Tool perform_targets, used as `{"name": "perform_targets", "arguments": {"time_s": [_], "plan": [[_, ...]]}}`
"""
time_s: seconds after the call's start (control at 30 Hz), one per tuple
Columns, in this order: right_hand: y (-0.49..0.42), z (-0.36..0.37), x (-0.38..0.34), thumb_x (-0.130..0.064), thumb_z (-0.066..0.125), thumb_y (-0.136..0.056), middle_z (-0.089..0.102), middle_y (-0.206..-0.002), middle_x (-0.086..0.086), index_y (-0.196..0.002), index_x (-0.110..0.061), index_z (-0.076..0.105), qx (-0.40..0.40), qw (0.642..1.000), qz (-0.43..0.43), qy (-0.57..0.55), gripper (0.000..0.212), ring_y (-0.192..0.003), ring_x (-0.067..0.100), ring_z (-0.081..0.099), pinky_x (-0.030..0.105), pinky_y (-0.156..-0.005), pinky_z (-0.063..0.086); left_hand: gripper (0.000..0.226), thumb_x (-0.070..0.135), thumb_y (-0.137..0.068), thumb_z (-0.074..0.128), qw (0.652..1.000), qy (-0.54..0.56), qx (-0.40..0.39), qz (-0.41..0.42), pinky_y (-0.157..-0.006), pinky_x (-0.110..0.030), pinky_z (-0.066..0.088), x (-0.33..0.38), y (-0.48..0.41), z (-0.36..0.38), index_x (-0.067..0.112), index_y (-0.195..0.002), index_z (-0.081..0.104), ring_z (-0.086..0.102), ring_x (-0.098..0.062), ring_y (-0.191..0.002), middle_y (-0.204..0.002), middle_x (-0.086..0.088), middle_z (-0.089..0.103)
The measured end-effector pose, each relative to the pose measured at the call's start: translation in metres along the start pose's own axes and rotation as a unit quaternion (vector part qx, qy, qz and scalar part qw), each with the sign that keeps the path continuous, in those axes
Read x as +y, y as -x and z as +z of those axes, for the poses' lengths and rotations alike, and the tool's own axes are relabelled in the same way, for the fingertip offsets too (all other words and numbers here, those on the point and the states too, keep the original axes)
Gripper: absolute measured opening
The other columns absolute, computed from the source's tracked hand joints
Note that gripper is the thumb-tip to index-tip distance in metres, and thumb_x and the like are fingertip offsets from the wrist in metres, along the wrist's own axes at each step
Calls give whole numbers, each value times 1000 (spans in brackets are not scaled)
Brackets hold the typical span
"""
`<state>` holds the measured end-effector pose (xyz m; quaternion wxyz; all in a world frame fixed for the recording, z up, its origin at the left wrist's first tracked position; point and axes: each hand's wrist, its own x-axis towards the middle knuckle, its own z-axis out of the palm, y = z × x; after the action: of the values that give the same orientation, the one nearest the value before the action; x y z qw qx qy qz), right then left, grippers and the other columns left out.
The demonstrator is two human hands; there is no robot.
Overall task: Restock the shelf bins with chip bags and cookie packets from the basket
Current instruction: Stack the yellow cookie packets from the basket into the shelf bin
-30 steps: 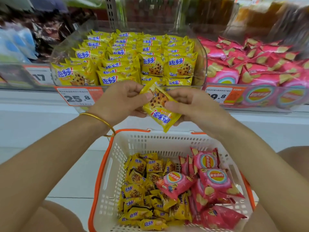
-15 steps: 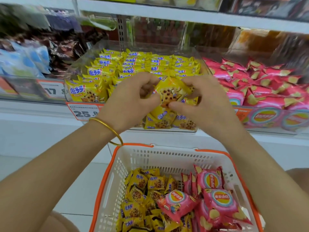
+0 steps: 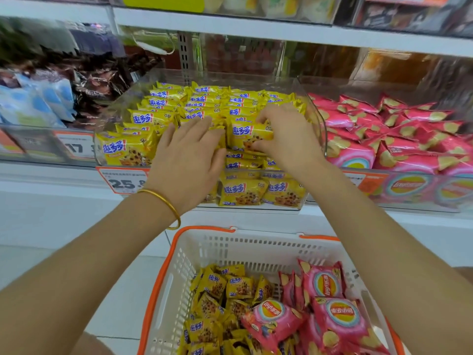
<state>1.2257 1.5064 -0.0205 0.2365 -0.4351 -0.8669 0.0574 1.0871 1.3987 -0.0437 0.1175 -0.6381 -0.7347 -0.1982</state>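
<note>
- Basket (image 3: pixel 253 242), near: we note cookie packets (image 3: pixel 217 285) left, pink chip bags (image 3: pixel 330 311) right.
- Right hand (image 3: pixel 288 135): we see thumb and fingers pinching a yellow cookie packet (image 3: pixel 249 134) atop the near rows in the clear cookie bin (image 3: pixel 319 119).
- Left hand (image 3: pixel 188 155): fingers straight, released, resting on packets just left of it.

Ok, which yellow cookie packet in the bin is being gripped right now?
The front-facing cookie packet between the hands: the right hand pinches it, thumb below, fingers above; the left hand only lies flat beside it.
</note>
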Motion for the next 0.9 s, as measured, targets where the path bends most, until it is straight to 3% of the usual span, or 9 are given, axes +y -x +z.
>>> {"name": "perform_targets", "arguments": {"time_s": [0.13,0.3,0.4,0.5,0.63,0.7,0.77,0.83,0.9], "plan": [[-9,14,-2,-21,72,-81,51,-114,8,-112,-15,50,-30,999,-39,5,38,-96,29,55,35,-76,45,64,45,-87,15,999,-28,-26,9,-112,-50,19,-7,4,7,20,-136,47,39,-25,-134,-142,-5,47],[-11,14,1,-36,68,-84,46,-118,6,-117,-22,61,23,985,-76,153,37,-112,28,43,36,-79,40,63,44,-88,16,999,-28,-31,16,-112,-49,20,-10,3,8,20,-136,46,40,-26,-133,-140,-5,49],[-18,13,1,-34,69,-83,45,-115,7,-116,-18,62,-23,994,-64,84,37,-110,26,48,30,-72,35,61,43,-88,17,999,-16,-25,20,-112,-50,20,-10,4,9,19,-136,47,41,-26,-133,-139,-5,50],[-13,11,4,-34,68,-84,44,-119,7,-122,-18,57,-35,992,-71,103,42,-112,25,48,30,-73,40,52,37,-91,28,999,0,16,42,-111,-49,23,-8,6,4,14,-131,52,45,-30,-128,-136,-9,53],[27,-4,11,-23,65,-85,50,-114,6,-119,-17,58,97,990,-101,24,35,-97,20,52,35,-78,48,32,21,-91,45,989,23,104,106,-89,-47,41,3,29,-10,9,-116,61,53,-33,-110,-121,-8,60],[66,4,11,-18,60,-85,53,-101,0,-108,-16,62,118,982,-111,-95,23,-78,9,48,28,-70,43,29,19,-91,45,989,53,64,125,-82,-49,43,5,51,-7,8,-112,62,55,-33,-105,-115,-8,62],[105,35,10,-15,58,-86,52,-91,-6,-102,-17,63,28,983,-100,-149,17,-70,7,48,27,-66,40,31,21,-88,44,989,47,-22,137,-80,-47,45,0,80,9,10,-111,62,56,-32,-102,-113,-7,62],[135,86,13,-17,56,-90,56,-95,-3,-107,-17,62,-177,973,-82,-122,18,-79,15,55,30,-70,43,35,24,-83,42,981,8,-119,155,-76,-41,48,-8,106,26,14,-109,63,58,-29,-99,-113,-5,63],[158,146,20,-18,52,-94,59,-104,4,-113,-13,59,-376,919,-91,-70,21,-93,20,56,33,-75,43,39,27,-79,39,963,-35,-207,172,-68,-39,50,-17,126,37,15,-104,66,63,-28,-91,-107,-4,66]]}}
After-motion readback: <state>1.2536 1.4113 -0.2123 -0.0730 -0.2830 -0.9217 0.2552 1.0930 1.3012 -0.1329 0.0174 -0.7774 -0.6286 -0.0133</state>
